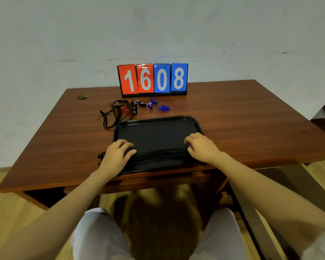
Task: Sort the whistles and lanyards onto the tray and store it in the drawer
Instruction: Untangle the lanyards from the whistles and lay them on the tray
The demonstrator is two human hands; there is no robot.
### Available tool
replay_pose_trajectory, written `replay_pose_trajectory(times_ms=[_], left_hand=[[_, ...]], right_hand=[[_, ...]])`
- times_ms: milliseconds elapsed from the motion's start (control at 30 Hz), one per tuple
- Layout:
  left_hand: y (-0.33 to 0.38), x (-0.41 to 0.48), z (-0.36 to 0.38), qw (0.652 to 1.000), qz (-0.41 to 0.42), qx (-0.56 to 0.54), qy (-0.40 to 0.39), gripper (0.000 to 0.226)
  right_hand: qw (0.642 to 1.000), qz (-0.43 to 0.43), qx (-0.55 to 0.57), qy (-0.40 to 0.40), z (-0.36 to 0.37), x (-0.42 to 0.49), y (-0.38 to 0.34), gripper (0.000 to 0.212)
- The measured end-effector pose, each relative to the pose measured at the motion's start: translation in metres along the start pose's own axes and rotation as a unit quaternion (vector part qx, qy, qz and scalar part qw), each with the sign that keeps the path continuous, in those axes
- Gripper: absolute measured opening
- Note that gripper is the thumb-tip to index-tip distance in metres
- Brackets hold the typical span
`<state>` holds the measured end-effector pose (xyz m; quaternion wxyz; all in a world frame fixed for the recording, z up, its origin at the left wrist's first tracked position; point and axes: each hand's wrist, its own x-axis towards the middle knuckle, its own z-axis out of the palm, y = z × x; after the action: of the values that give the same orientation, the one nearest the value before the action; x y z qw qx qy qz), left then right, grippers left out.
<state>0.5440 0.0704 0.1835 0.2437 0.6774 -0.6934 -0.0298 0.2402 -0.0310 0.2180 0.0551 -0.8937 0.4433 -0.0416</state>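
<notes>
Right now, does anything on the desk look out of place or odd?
Mostly no. The black tray juts slightly past the desk's front edge, and loose lanyards lie tangled behind it. Nothing looks spilled or broken.

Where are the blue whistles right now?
The blue whistles lie on the desk between the scoreboard and the black tray, right of the black whistles.

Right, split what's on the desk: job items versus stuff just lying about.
Job items: black tray, blue whistles, black whistles, loose lanyards, black lanyards laid on the tray, drawer.

Lying about: flip scoreboard reading 1608, cable hole in the desk.
</notes>
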Motion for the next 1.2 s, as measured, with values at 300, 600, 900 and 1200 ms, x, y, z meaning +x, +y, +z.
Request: replay_pose_trajectory(times_ms=[300,600,900,1200], left_hand=[[-0.004,0.064,-0.012,0.995,-0.097,-0.016,0.0,0.027],[-0.106,0.127,-0.034,0.959,-0.283,0.006,-0.028,0.028],[-0.166,0.163,-0.014,0.951,-0.308,0.03,0.004,0.037],[-0.179,0.157,0.005,0.957,-0.271,-0.021,0.105,0.018]], right_hand=[[0.992,-0.045,0.104,-0.052,0.003,0.091,-0.067,0.035],[0.986,-0.091,0.131,-0.057,-0.008,0.227,-0.13,0.032],[0.988,-0.09,0.073,-0.102,0.027,0.323,-0.191,0.031],[0.996,-0.07,-0.001,-0.052,0.047,0.359,-0.209,0.026]])
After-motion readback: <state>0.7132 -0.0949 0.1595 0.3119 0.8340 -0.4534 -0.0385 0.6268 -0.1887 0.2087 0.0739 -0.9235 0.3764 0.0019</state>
